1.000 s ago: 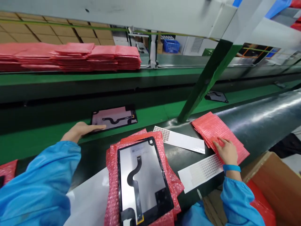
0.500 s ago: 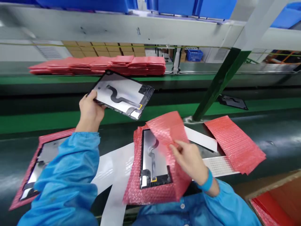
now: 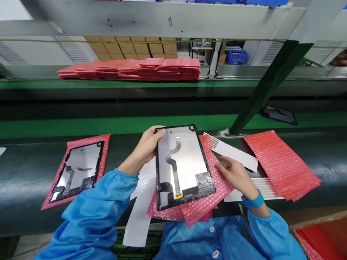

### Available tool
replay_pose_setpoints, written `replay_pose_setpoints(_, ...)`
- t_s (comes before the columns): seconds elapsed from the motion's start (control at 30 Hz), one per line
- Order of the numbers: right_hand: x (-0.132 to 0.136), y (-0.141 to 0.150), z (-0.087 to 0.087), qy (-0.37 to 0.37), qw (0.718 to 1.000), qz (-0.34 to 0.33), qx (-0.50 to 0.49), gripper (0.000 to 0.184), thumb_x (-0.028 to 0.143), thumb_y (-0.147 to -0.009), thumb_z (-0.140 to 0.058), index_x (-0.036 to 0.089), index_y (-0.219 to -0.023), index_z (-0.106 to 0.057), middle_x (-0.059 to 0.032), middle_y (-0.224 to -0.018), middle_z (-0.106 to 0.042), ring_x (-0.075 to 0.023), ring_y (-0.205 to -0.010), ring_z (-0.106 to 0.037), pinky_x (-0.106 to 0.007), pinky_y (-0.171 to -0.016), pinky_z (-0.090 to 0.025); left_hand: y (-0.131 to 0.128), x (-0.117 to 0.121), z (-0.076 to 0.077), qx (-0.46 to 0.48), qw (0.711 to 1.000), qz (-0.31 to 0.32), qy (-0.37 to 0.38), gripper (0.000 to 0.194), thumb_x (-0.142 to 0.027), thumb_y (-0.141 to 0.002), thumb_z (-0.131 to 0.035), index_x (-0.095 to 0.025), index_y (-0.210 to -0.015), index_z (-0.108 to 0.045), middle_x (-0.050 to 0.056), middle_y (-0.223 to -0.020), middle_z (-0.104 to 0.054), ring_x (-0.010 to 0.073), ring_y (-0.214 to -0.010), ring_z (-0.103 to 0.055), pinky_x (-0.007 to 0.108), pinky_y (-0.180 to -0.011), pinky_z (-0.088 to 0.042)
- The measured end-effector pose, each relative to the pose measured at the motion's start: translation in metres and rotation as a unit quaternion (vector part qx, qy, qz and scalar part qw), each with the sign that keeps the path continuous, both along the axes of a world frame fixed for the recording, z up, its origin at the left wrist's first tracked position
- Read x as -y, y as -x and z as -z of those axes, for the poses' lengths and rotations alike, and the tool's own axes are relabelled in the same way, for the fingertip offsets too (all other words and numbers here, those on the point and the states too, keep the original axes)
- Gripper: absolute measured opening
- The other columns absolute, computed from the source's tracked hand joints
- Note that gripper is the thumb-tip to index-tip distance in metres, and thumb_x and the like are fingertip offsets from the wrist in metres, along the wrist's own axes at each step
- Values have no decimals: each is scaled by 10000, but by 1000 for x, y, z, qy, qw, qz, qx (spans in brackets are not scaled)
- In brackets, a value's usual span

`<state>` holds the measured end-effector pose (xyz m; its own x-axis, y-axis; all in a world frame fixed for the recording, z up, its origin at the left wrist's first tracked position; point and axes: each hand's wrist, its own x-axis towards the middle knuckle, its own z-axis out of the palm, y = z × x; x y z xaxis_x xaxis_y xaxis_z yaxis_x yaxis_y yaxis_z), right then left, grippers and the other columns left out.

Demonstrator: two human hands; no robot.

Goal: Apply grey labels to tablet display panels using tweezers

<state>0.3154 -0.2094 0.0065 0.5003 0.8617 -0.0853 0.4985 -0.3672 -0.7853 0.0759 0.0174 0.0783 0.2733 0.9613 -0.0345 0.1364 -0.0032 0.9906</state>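
Observation:
My left hand (image 3: 148,146) is closed on the upper left edge of a tablet display panel (image 3: 185,155). The panel has a black frame, a silvery back and a curved grey ribbon cable, and it is tilted over pink bubble wrap (image 3: 200,213). At the wrap's right edge, my right hand (image 3: 237,175) pinches the sheet between thumb and fingers. The panel hides most of the wrap beneath it. To the left, a second display panel (image 3: 82,162) lies on its own pink bubble-wrap piece (image 3: 105,151).
Pink bubble-wrap bags (image 3: 282,166) lie at right beside white label sheets (image 3: 238,155). Stacked red bags (image 3: 151,68) line the back shelf. A slanted green post (image 3: 257,97) rises near another panel (image 3: 280,115). A carton (image 3: 320,224) with red bags stands lower right.
My left hand has brought its panel down and right, turning it upright over the bubble wrap. My right hand has moved slightly right; the sheet now covers the panel that lay there.

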Motion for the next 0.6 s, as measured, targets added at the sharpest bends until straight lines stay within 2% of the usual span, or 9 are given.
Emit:
replay_pose_setpoints(0.07, 8, 5, 14, -8, 996, -11, -83, 619, 611, -939, -621, 119, -1306, -702, -5, -641, -668, -222, -623, -642, -341, -622, -508, -11, 9, 8, 4, 999, 27, 32, 509, -557, -696, -845, -183, -1001, -683, 44, -829, -682, 248, -803, -691, 332, -660, -563)
replay_pose_setpoints(0.17, 13, 31, 26, -56, 981, 7, -188, 725, 664, -970, -571, 105, -1429, -622, 8, -607, -651, -205, -555, -596, -324, -563, -477, -17, 10, 18, 1, 996, 57, 72, 545, -549, -703, -849, -186, -1076, -687, 50, -857, -691, 241, -804, -696, 338, -674, -568)
replay_pose_setpoints(0.27, 16, 56, 26, -74, 969, 24, -236, 744, 685, -1013, -481, 131, -1503, -568, -20, -658, -693, -227, -581, -626, -338, -562, -498, -13, 4, 29, -13, 992, 73, 104, 575, -539, -702, -865, -182, -1114, -682, 45, -847, -691, 226, -772, -692, 321, -653, -564)
replay_pose_setpoints(0.37, 23, 66, 20, -67, 968, 39, -238, 676, 653, -1043, -438, 158, -1465, -624, -40, -717, -724, -243, -649, -672, -358, -618, -548, -11, -3, 43, -31, 988, 82, 124, 623, -531, -677, -895, -185, -1143, -671, 33, -842, -692, 204, -731, -681, 290, -621, -551)
replay_pose_setpoints(0.43, 29, 61, 16, -67, 972, 33, -223, 609, 610, -1057, -438, 174, -1405, -683, -42, -754, -736, -237, -697, -694, -364, -686, -577, -12, -8, 53, -43, 987, 85, 127, 661, -543, -667, -902, -189, -1170, -659, 24, -837, -692, 187, -700, -667, 267, -593, -538)
replay_pose_setpoints(0.5, 36, 46, 14, -60, 981, 34, -182, 555, 585, -1056, -458, 193, -1335, -735, -31, -722, -724, -223, -661, -683, -357, -687, -580, -16, -12, 63, -55, 987, 83, 123, 680, -565, -675, -892, -195, -1191, -648, 18, -823, -693, 173, -668, -653, 246, -558, -519)
replay_pose_setpoints(0.6, 51, 2, 15, -2, 992, 113, -51, 468, 573, -1030, -542, 216, -1209, -787, -51, -721, -733, -236, -650, -687, -355, -653, -579, -21, -19, 72, -76, 988, 81, 107, 642, -562, -695, -878, -196, -1177, -663, 14, -782, -702, 163, -612, -638, 229, -511, -498)
